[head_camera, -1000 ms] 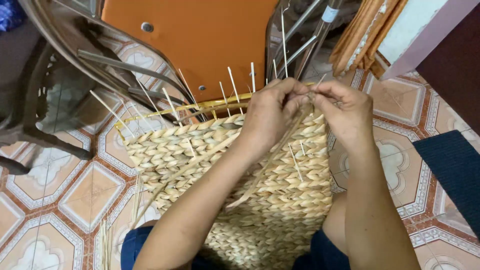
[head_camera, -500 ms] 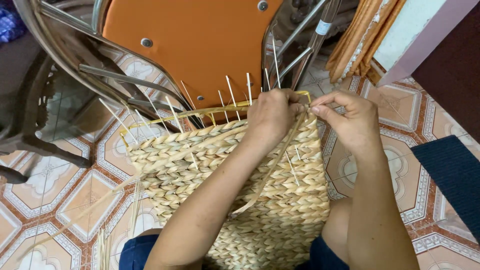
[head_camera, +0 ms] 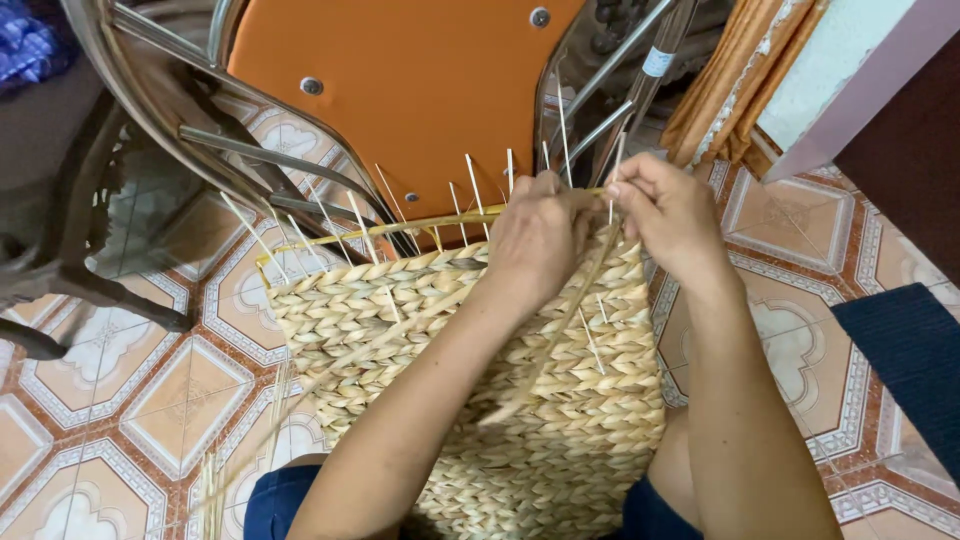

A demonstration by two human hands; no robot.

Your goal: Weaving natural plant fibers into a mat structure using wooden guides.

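A chair (head_camera: 420, 90) with an orange seat and metal legs stands on patterned tiles (head_camera: 160, 400). Before it, a woven mat (head_camera: 400, 330) lies over the person's lap. At its top edge, by the thin upright stakes (head_camera: 472, 188), the left hand (head_camera: 540, 235) and right hand (head_camera: 670, 215) meet, both pinching 1 straw strand (head_camera: 560, 330).

A single head-worn camera looks steeply down and slightly forward from above the person's lap; it sits close to the woven straw mat (head_camera: 470, 390), which fills the lower centre of the frame; beyond the mat's far edge stands an orange chair (head_camera: 400, 90) with metal legs; patterned floor tiles (head_camera: 140, 400) spread to the mat's left and right; no second view shares the scene.
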